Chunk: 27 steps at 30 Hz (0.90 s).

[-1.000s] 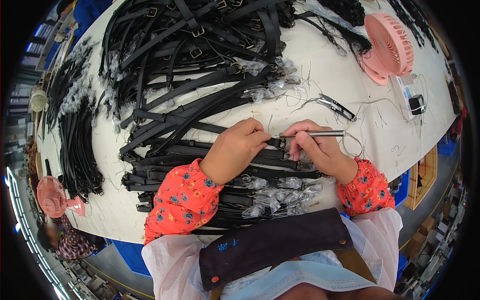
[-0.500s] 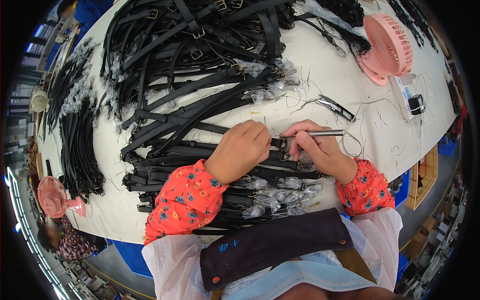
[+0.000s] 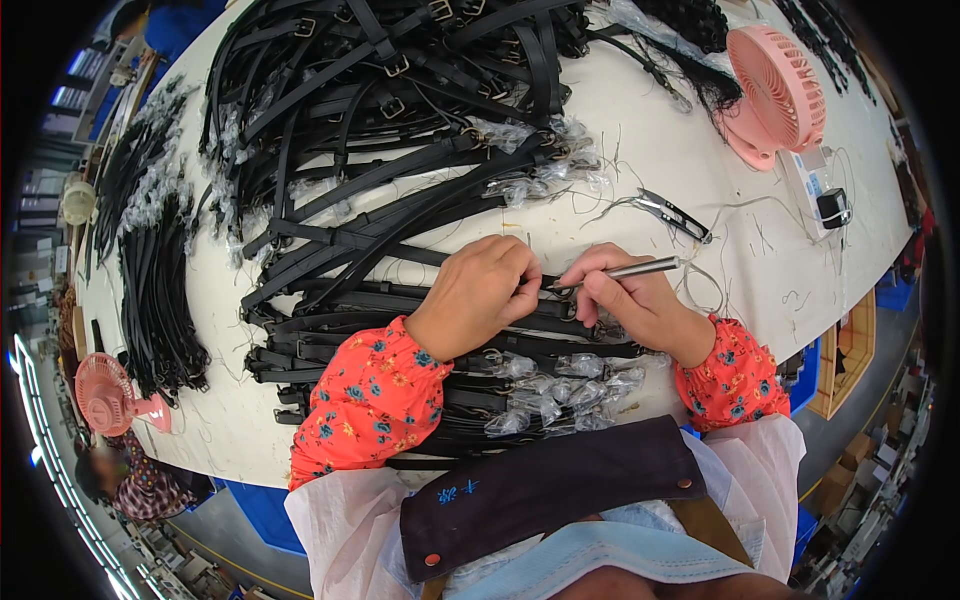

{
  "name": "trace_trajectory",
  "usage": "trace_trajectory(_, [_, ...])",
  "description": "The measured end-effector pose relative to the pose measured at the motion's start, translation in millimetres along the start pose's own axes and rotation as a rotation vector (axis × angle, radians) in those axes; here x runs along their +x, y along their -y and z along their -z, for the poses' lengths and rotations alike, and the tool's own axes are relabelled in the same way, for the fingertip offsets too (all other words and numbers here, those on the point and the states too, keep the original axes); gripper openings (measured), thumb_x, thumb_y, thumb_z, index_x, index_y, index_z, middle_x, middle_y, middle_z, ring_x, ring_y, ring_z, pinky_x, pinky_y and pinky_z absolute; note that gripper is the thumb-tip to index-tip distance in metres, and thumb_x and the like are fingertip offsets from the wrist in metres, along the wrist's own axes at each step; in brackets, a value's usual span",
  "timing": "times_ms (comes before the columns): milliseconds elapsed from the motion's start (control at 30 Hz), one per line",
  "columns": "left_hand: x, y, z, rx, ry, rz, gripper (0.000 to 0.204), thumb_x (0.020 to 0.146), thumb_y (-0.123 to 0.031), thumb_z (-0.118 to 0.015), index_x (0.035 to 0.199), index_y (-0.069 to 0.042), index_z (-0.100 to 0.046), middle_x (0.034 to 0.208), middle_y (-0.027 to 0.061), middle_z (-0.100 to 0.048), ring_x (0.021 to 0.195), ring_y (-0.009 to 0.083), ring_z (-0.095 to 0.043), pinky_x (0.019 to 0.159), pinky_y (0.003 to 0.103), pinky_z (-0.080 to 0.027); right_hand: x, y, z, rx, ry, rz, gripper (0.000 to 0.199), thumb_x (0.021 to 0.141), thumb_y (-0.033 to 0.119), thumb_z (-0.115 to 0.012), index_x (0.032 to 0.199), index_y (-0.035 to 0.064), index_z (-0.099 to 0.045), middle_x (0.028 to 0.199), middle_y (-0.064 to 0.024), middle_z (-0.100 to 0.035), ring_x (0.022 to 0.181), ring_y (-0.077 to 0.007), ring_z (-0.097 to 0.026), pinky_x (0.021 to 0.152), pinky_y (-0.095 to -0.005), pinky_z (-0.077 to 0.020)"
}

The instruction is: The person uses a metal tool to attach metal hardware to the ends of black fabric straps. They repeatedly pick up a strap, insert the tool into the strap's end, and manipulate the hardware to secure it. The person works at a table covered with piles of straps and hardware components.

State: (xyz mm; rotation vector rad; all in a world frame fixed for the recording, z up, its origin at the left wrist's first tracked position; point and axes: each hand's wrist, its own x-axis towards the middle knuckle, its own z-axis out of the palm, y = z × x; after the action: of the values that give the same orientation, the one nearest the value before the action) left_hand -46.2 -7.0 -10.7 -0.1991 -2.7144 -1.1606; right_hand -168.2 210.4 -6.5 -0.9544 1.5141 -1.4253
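Observation:
My right hand (image 3: 635,298) grips a slim silver pen-shaped tool (image 3: 640,268) between thumb and fingers. The tool's tip points left, toward the buckle end of a black belt (image 3: 562,300). Close by on the left, my left hand (image 3: 483,290) is closed in a pinch over the same row of belts; what its fingertips hold is hidden. Under both hands, several black belts lie side by side, with clear plastic wrapping (image 3: 560,392) around the buckles of the nearer ones.
A tangled heap of black belts (image 3: 390,110) fills the table's far side. Black straps (image 3: 160,290) lie at the left. Black-handled thread snips (image 3: 675,215) sit beyond my right hand. Pink fans (image 3: 775,90) and a power strip (image 3: 812,195) stand around. Another person (image 3: 135,480) sits at lower left.
My left hand has drawn slightly left and its fingertips have turned more into view. The tool has tilted, its tip lower, as my right hand shifted a little left.

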Motion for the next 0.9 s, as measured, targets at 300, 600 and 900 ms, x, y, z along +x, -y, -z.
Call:
trace_trajectory(300, [-0.6,0.5,-1.1,-0.005,-0.003,0.023,0.014,0.081,-0.003,-0.071,0.087,-0.003,-0.058,0.084,0.0115,-0.062,0.083,0.0329,-0.063,0.072,0.043,-0.051,0.3,-3.5,0.5,-0.050,0.006,0.026,0.034,0.112,0.031,-0.048,0.118,0.0016,-0.065,0.083,-0.0038,-0.064,0.071,-0.0099,-0.064,0.067,-0.0250,-0.0532])
trace_trajectory(600, [-0.8,3.5,-1.1,-0.015,0.005,0.029,0.014,0.081,-0.002,-0.072,0.089,-0.004,-0.060,0.087,0.0100,-0.064,0.079,0.0293,-0.064,0.066,0.038,-0.053,0.7,-0.1,0.3,-0.070,0.010,-0.003,0.037,0.112,0.033,-0.047,0.119,0.0018,-0.065,0.084,-0.0040,-0.064,0.072,-0.0102,-0.065,0.069,-0.0252,-0.0533])
trace_trajectory(900, [-1.4,4.1,-0.8,-0.040,-0.010,0.051,0.013,0.085,-0.004,-0.072,0.091,-0.004,-0.061,0.082,0.0100,-0.061,0.069,0.0261,-0.062,0.062,0.037,-0.050,0.4,3.1,-0.2,0.056,-0.012,-0.048,0.034,0.112,0.030,-0.049,0.119,0.0001,-0.063,0.085,-0.0044,-0.064,0.075,-0.0104,-0.064,0.069,-0.0256,-0.0536])
